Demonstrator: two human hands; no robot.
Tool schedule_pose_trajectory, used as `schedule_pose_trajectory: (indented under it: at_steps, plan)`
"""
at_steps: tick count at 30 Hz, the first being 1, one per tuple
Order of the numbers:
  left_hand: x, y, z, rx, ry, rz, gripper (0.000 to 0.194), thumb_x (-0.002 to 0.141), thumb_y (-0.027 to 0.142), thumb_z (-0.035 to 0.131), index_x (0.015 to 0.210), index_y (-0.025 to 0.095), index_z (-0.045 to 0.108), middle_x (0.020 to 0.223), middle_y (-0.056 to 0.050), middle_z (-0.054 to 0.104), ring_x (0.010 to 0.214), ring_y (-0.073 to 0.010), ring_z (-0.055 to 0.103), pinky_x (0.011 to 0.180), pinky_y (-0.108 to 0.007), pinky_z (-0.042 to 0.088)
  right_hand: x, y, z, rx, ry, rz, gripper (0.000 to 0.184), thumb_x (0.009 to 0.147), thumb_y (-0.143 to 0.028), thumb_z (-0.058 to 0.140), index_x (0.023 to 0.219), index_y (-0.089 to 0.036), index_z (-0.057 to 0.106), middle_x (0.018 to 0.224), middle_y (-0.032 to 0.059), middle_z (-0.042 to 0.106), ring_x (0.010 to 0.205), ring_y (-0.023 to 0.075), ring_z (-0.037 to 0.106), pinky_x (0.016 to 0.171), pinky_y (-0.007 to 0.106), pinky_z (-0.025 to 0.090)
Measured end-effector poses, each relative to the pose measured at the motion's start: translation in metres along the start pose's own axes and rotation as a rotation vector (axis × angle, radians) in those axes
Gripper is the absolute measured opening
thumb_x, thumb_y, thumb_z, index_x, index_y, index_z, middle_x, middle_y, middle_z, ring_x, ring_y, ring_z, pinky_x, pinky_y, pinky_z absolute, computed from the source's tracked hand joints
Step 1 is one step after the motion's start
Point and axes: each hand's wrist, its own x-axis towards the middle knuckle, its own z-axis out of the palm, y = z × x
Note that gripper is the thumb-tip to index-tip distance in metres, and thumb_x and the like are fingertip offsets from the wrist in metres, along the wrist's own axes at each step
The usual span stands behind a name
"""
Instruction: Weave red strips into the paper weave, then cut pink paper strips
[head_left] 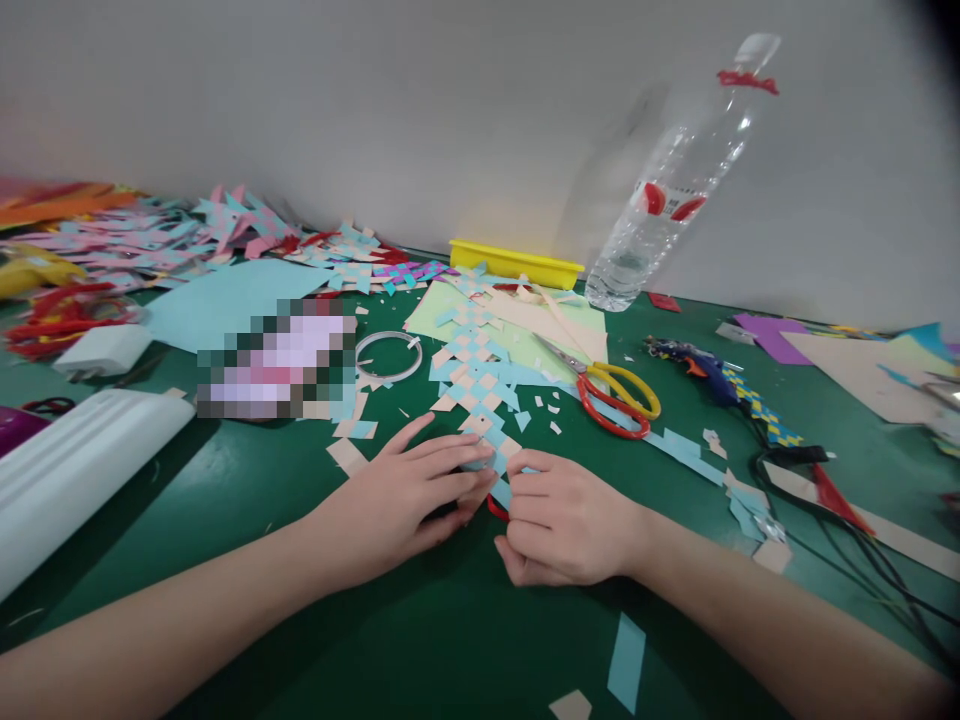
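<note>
Grey wall (420,120) behind, green table (405,650) below, and here's the woven paper (474,362), running from near the table's far edge toward its middle, the near end at the hands. Left hand (416,490) half open, fingers stretched and touching that end; right hand (566,520) curled nearly into a fist just beside it. Whether either grips the paper, I can't tell. Scissors (585,380) lie near the weave; bottle (652,215) and yellow tray (517,265) sit along the far edge.
</note>
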Motion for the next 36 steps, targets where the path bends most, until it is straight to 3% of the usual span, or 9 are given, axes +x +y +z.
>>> schedule_pose_trajectory:
  at_steps: [6, 14, 19, 24, 26, 28, 31, 36]
  plan:
    - [0.000, 0.002, 0.000, 0.037, -0.004, -0.007, 0.035, 0.095, 0.025, 0.046, 0.129, 0.029, 0.050, 0.139, 0.001, 0.049, 0.131, -0.0183, 0.041, 0.117, -0.045, 0.005, 0.002, -0.004, 0.000, -0.065, 0.013, 0.008, 0.035, 0.082, -0.017, 0.048, 0.047, -0.018, 0.053, 0.045, -0.0024, 0.045, 0.048, 0.0106, 0.033, 0.063, 0.027, 0.042]
    - [0.001, 0.004, 0.000, 0.001, 0.034, -0.034, 0.029, 0.096, 0.031, 0.044, 0.123, 0.030, 0.055, 0.136, 0.002, 0.052, 0.129, -0.0163, 0.043, 0.117, -0.045, -0.001, 0.007, -0.013, 0.003, -0.035, 0.041, -0.005, 0.033, 0.079, -0.018, 0.050, 0.045, -0.019, 0.050, 0.045, -0.0037, 0.044, 0.047, 0.0098, 0.034, 0.074, 0.029, 0.045]
    - [0.001, 0.005, -0.001, -0.037, 0.033, -0.049, 0.027, 0.096, 0.030, 0.044, 0.120, 0.030, 0.057, 0.136, 0.002, 0.052, 0.130, -0.0166, 0.043, 0.116, -0.046, 0.000, 0.005, -0.016, 0.007, 0.123, 0.046, -0.013, 0.033, 0.077, -0.019, 0.053, 0.045, -0.020, 0.046, 0.044, -0.0050, 0.044, 0.046, 0.0090, 0.034, 0.066, 0.026, 0.044]
    - [0.001, 0.004, -0.001, -0.047, 0.051, -0.035, 0.031, 0.094, 0.029, 0.049, 0.124, 0.029, 0.055, 0.135, 0.000, 0.053, 0.129, -0.0179, 0.044, 0.116, -0.045, 0.005, 0.005, -0.013, 0.004, 0.488, 0.213, 0.280, 0.032, 0.078, -0.025, 0.053, 0.049, -0.021, 0.042, 0.039, -0.0079, 0.043, 0.040, 0.0065, 0.036, 0.064, 0.026, 0.043]
    - [0.001, 0.004, -0.001, -0.044, 0.043, -0.031, 0.034, 0.093, 0.027, 0.049, 0.127, 0.029, 0.053, 0.136, -0.001, 0.053, 0.129, -0.0186, 0.044, 0.116, -0.045, 0.006, 0.005, -0.006, 0.000, 0.529, 0.314, 0.418, 0.024, 0.081, -0.025, 0.054, 0.058, -0.020, 0.050, 0.043, -0.0074, 0.047, 0.040, 0.0067, 0.038, 0.065, 0.029, 0.044]
    - [0.001, 0.004, -0.001, -0.047, 0.032, -0.040, 0.034, 0.093, 0.027, 0.049, 0.127, 0.030, 0.053, 0.137, 0.000, 0.051, 0.130, -0.0186, 0.043, 0.116, -0.045, 0.006, 0.003, 0.004, -0.002, 0.473, 0.354, 0.468, 0.014, 0.082, -0.022, 0.055, 0.067, -0.019, 0.057, 0.049, -0.0059, 0.052, 0.045, 0.0078, 0.042, 0.068, 0.031, 0.043]
    - [0.002, 0.004, -0.001, -0.051, 0.021, -0.051, 0.032, 0.094, 0.029, 0.047, 0.125, 0.030, 0.054, 0.137, 0.001, 0.052, 0.130, -0.0176, 0.042, 0.117, -0.045, 0.003, -0.003, 0.014, -0.002, 0.338, 0.224, 0.353, 0.006, 0.084, -0.019, 0.057, 0.083, -0.021, 0.063, 0.066, -0.0018, 0.061, 0.064, 0.0112, 0.051, 0.077, 0.033, 0.039]
    - [0.000, 0.003, -0.001, -0.058, 0.031, -0.038, 0.028, 0.094, 0.028, 0.048, 0.119, 0.027, 0.058, 0.136, -0.001, 0.053, 0.129, -0.0186, 0.044, 0.117, -0.045, 0.004, -0.004, 0.012, -0.003, 0.199, -0.073, 0.200, 0.015, 0.090, -0.020, 0.050, 0.092, -0.022, 0.065, 0.076, 0.0004, 0.061, 0.075, 0.0128, 0.048, 0.083, 0.034, 0.031]
